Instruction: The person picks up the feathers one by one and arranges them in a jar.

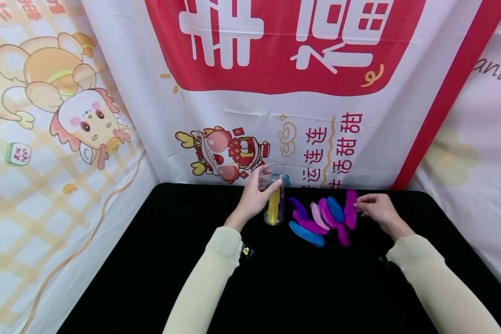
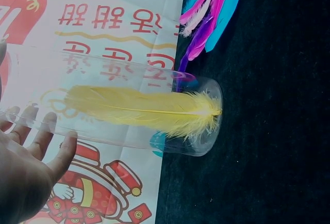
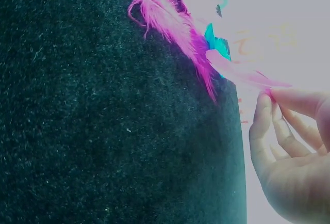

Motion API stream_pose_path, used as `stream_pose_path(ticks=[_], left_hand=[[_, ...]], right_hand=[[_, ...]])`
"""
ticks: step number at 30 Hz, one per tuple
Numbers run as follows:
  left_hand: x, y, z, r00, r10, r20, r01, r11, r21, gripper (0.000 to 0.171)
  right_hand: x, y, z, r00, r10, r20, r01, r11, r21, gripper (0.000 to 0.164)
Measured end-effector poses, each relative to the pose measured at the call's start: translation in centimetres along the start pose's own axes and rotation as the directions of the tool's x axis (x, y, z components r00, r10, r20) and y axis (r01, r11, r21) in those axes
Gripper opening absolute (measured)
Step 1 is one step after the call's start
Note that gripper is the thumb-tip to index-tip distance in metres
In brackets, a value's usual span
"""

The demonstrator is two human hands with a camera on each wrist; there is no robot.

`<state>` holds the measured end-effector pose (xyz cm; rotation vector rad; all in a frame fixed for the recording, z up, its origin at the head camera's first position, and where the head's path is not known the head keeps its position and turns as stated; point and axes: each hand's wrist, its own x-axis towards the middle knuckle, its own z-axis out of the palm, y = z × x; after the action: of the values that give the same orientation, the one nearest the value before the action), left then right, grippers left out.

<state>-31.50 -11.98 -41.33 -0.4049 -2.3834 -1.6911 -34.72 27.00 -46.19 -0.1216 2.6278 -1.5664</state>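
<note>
My left hand (image 1: 252, 199) grips a clear plastic cylinder (image 2: 207, 144) near its upper end, thumb and fingers around the side. Inside the cylinder a yellow feather (image 2: 139, 108) stands lengthwise, its fluffy quill end at the bottom. On the right, my right hand (image 1: 377, 208) pinches a magenta feather (image 1: 350, 208) between thumb and fingertips; in the right wrist view this feather (image 3: 237, 74) points away from the fingers. Between the hands several loose feathers lie fanned out: a purple one (image 1: 299, 208), a pale pink one (image 1: 318, 216), blue ones (image 1: 306, 233) and magenta ones.
A black cloth (image 1: 309, 287) covers the table. Behind its far edge hangs a white and red printed sheet (image 1: 275, 104) with large characters and a cartoon figure. Another printed sheet (image 1: 67, 185) hangs along the left side, and a pale one along the right.
</note>
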Motion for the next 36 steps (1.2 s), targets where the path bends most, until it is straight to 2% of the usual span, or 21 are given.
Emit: stream_pose_path(ticks=[5,13,36], left_hand=[[0.0,0.0,0.0,1.000,0.003,-0.001,-0.003,1.000,0.001,0.076],[0.0,-0.1,0.0,1.000,0.001,0.003,-0.001,1.000,-0.003,0.076],[-0.1,0.1,0.1,1.000,0.001,-0.006,-0.001,1.000,0.003,0.075]], right_hand=[[0.1,0.0,0.0,1.000,-0.002,0.007,0.002,1.000,0.025,0.034],[-0.1,-0.2,0.2,1.000,0.000,0.022,-0.002,0.992,0.123,0.035],[-0.4,-1.5,0.6,0.999,-0.008,0.045,-0.003,0.972,0.235,0.037]])
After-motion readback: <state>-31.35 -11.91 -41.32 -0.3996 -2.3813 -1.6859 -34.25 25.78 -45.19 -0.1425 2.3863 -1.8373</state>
